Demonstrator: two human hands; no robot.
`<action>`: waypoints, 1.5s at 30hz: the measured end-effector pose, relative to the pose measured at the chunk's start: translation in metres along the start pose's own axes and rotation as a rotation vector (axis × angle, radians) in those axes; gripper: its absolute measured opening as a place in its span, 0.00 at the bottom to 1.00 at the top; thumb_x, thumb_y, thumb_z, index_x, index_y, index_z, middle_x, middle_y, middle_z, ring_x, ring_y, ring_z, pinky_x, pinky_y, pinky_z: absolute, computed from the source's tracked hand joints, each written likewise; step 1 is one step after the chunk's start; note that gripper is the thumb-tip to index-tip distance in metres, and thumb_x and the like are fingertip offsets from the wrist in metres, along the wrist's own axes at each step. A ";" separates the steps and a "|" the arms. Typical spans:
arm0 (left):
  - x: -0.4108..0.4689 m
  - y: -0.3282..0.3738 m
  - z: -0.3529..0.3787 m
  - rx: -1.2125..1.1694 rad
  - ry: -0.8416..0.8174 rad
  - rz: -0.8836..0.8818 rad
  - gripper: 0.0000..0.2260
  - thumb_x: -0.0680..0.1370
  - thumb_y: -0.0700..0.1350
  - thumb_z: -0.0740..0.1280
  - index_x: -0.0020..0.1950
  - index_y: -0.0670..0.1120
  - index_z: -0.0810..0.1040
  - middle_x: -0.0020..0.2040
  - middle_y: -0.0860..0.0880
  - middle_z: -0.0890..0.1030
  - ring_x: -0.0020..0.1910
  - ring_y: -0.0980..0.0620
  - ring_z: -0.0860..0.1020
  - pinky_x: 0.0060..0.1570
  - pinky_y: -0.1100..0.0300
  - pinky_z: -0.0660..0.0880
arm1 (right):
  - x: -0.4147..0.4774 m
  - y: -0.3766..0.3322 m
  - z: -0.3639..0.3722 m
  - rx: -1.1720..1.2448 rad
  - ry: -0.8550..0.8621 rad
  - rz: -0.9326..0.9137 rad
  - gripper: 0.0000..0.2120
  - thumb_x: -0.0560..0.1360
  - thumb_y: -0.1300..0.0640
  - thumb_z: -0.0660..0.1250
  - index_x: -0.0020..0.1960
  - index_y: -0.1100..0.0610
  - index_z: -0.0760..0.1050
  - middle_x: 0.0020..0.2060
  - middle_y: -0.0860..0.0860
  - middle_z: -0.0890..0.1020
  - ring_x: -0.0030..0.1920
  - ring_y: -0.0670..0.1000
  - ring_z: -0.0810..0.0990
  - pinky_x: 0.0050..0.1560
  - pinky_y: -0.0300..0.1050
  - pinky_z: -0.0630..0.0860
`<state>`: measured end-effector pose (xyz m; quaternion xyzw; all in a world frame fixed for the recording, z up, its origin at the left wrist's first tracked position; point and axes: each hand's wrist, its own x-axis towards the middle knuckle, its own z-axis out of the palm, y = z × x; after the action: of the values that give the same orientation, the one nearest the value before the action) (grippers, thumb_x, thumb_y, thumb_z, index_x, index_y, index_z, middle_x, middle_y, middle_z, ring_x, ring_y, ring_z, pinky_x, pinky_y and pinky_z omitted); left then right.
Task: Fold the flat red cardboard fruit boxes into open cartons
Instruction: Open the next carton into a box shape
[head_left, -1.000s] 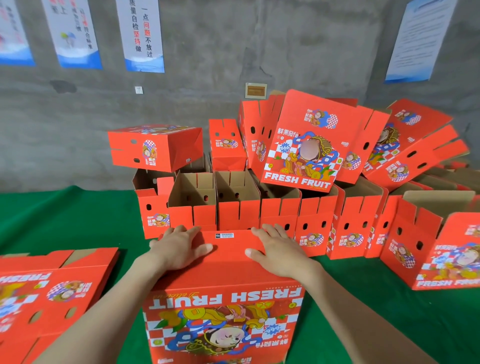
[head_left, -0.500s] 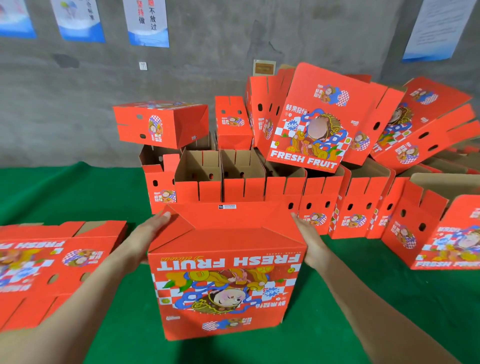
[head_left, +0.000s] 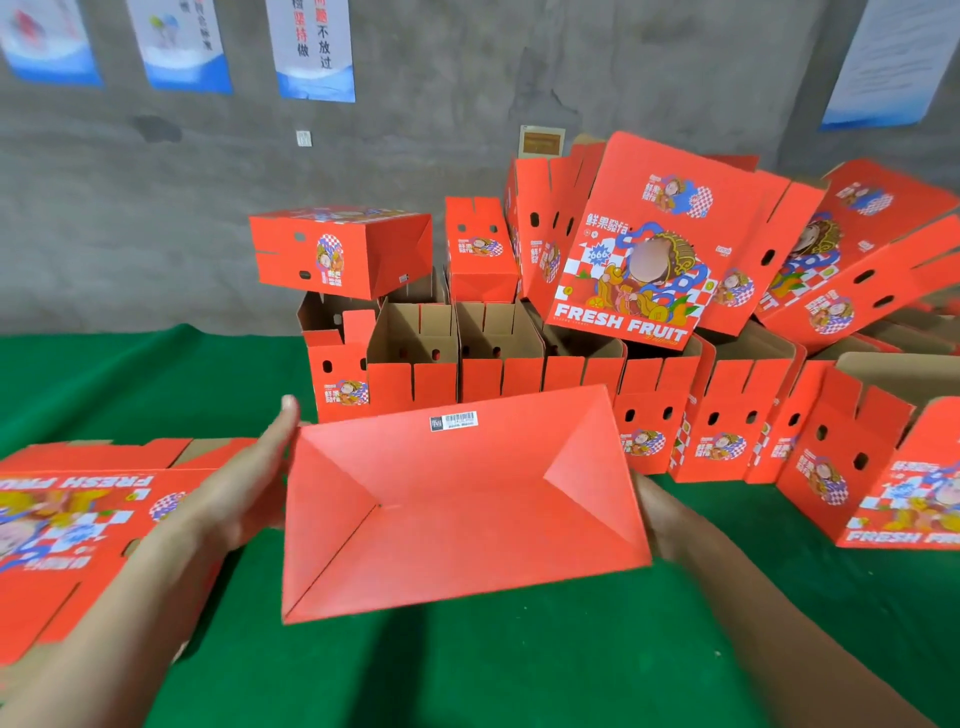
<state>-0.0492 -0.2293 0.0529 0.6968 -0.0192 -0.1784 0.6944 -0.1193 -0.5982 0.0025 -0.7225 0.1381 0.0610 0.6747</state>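
I hold a folded red carton (head_left: 462, 509) between both hands above the green table, its closed bottom panel with crease lines and a small barcode label facing me. My left hand (head_left: 244, 493) presses flat on its left side, fingers straight. My right hand (head_left: 657, 525) grips the right side and is mostly hidden behind the carton's edge. A stack of flat red boxes (head_left: 78, 525) printed FRESH FRUIT lies at the left.
A row of open folded cartons (head_left: 498, 374) stands behind on the green cloth (head_left: 519, 665), with more red cartons (head_left: 639, 254) piled on top and leaning to the right. A grey wall with posters (head_left: 311, 49) rises behind.
My hands went from pressing the carton's top flaps to gripping its two sides. The carton tipped toward me, so its bottom now faces me instead of the printed front.
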 end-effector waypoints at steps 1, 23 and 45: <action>0.000 -0.003 -0.004 -0.019 -0.041 0.018 0.25 0.78 0.63 0.53 0.43 0.48 0.82 0.39 0.45 0.83 0.38 0.48 0.82 0.40 0.57 0.70 | 0.002 -0.002 -0.002 -0.079 -0.016 -0.026 0.30 0.70 0.31 0.59 0.51 0.57 0.78 0.44 0.54 0.83 0.44 0.53 0.82 0.44 0.47 0.78; 0.019 -0.054 0.022 0.099 -0.002 0.138 0.14 0.75 0.33 0.67 0.60 0.38 0.75 0.54 0.39 0.82 0.45 0.47 0.82 0.48 0.52 0.78 | 0.003 0.004 -0.018 -0.201 -0.038 -0.217 0.21 0.68 0.71 0.72 0.56 0.52 0.75 0.48 0.48 0.85 0.49 0.48 0.84 0.45 0.41 0.80; 0.038 -0.056 0.091 0.084 0.065 0.209 0.16 0.84 0.45 0.52 0.71 0.47 0.67 0.62 0.43 0.76 0.58 0.41 0.76 0.57 0.47 0.72 | -0.014 -0.017 0.062 -1.060 0.528 -0.826 0.48 0.69 0.52 0.71 0.78 0.50 0.44 0.78 0.49 0.47 0.77 0.50 0.40 0.69 0.47 0.22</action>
<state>-0.0514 -0.3249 -0.0071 0.7250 -0.0765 -0.0814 0.6797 -0.1219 -0.5347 0.0175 -0.9365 -0.0359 -0.3170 0.1455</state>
